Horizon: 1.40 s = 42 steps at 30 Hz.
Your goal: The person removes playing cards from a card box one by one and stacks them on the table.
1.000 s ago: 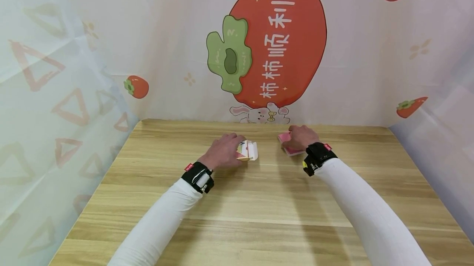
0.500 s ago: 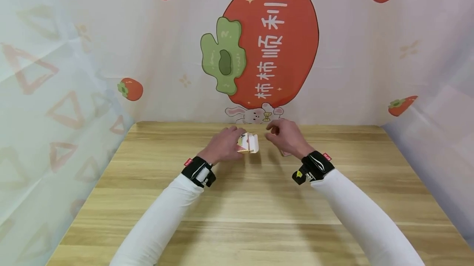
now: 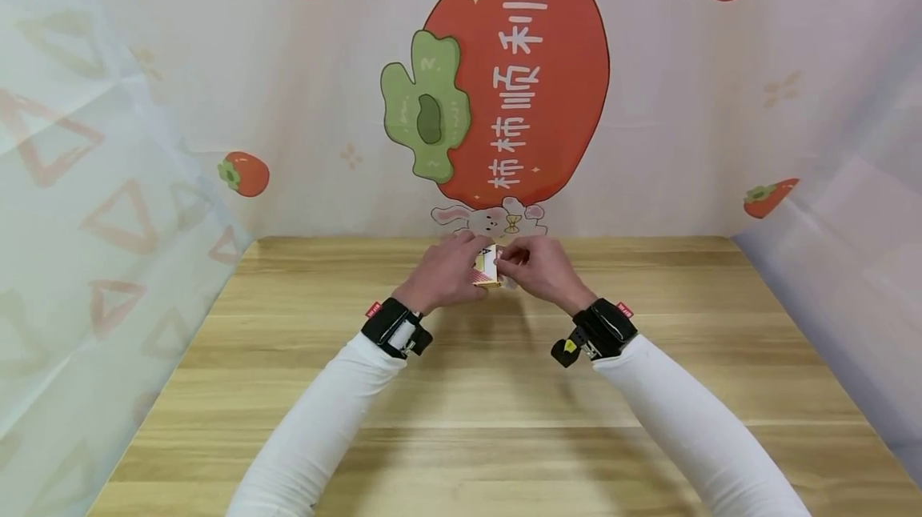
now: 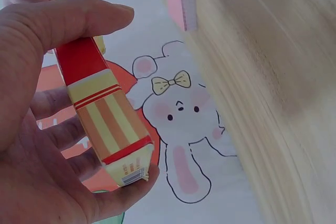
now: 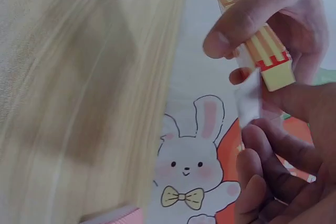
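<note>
My left hand [image 3: 448, 270] grips a playing-card box [image 3: 487, 269] near the back of the table. In the left wrist view the thumb lies along one edge of this striped red and yellow box [image 4: 113, 121], with the fingers around its other side. At the box's open end, my right hand [image 3: 542, 267] pinches the white flap [image 5: 249, 98] with bent fingers. A pink deck of cards [image 5: 119, 216] shows at the lower edge of the right wrist view and at the top of the left wrist view; the right hand hides it from the head camera.
The wooden table [image 3: 490, 389] ends at a cloth backdrop [image 3: 663, 133] printed with persimmons and a rabbit. More cloth hangs along the left and right sides. Both wrists wear black straps with small cameras.
My right hand has let go of the pink deck and moved left to the box's flap. The left hand has kept its grip, lifting the box a little and shifting it slightly.
</note>
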### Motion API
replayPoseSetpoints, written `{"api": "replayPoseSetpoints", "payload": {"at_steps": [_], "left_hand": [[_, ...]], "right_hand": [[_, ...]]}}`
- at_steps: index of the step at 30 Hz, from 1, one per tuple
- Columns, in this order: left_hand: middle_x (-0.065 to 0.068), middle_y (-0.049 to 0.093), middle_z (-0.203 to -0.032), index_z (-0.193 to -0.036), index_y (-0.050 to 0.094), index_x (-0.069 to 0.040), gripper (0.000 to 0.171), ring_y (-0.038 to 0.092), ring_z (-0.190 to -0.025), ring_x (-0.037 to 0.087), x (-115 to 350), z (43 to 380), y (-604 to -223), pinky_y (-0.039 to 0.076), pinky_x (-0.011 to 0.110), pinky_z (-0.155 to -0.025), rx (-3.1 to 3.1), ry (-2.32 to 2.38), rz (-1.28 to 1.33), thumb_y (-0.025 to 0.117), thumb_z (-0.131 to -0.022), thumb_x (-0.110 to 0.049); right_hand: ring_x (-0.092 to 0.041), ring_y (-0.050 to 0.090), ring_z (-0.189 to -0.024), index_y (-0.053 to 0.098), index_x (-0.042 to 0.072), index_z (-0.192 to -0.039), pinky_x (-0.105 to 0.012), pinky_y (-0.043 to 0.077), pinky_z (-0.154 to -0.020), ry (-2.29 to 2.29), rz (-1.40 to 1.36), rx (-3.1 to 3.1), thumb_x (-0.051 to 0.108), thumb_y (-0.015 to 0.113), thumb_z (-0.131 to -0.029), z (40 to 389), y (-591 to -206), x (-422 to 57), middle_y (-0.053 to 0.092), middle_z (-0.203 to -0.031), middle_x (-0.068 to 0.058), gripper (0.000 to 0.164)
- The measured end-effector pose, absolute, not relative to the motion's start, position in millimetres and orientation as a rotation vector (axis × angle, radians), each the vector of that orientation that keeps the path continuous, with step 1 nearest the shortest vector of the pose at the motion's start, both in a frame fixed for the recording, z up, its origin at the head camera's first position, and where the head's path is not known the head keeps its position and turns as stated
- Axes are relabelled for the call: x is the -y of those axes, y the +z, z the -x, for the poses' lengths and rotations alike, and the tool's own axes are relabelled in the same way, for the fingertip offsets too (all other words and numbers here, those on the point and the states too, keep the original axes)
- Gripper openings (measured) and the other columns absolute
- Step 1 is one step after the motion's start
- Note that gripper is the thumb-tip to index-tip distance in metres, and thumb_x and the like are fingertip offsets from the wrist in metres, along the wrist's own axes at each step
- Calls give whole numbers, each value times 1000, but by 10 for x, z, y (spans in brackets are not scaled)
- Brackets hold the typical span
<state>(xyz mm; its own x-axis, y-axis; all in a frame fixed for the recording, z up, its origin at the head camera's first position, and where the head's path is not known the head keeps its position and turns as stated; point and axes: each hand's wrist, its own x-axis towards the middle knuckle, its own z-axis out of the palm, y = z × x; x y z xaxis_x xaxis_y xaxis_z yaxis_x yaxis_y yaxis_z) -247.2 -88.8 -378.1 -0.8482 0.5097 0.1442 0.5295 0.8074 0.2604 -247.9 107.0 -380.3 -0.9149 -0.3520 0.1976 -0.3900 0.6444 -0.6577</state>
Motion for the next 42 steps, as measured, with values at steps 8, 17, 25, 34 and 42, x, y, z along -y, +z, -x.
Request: {"api": "replayPoseSetpoints", "payload": {"at_steps": [8, 17, 25, 34, 42], "left_hand": [[8, 60, -120, -144, 52, -11, 79, 53, -101, 24, 822, 2437, -3800, 51, 40, -77, 2874, -467, 876, 87, -75, -28], [9, 60, -124, -147, 49, -11, 84, 54, -105, 24, 816, 2423, -3779, 52, 41, -80, 2867, -458, 880, 88, -75, -29], [10, 59, -130, -148, 50, -10, 83, 54, -110, 26, 872, 2419, -3801, 51, 45, -83, 2868, -485, 874, 86, -76, -30], [9, 57, -130, -144, 53, -11, 78, 52, -109, 26, 986, 2440, -3838, 50, 47, -83, 2860, -505, 853, 86, -75, -26], [9, 58, -128, -142, 54, -11, 77, 51, -115, 28, 1064, 2424, -3871, 51, 48, -86, 2884, -476, 829, 87, -75, -27]], "right_hand": [[-18, 59, -62, 73, 6, -79, -29, 46, -54, 1224, -408, 2832, 21, 79, -89, 2465, -3872, -1102, 68, -72, -3, 19], [-16, 52, -55, 73, 3, -81, -29, 39, -50, 1448, -310, 2832, 18, 76, -90, 2451, -3885, -1118, 66, -69, -4, 18], [-12, 30, -47, 70, 1, -85, -27, 24, -45, 1831, -212, 2866, 22, 72, -96, 2476, -3865, -1167, 58, -69, -4, 24], [-19, 43, -66, 66, -1, -92, -29, 29, -51, 1905, -229, 2898, 21, 64, -101, 2486, -3825, -1246, 56, -80, -9, 24], [-18, 42, -63, 63, -1, -94, -31, 31, -55, 1948, -154, 2915, 21, 60, -103, 2507, -3859, -1267, 53, -77, -7, 24]]}}
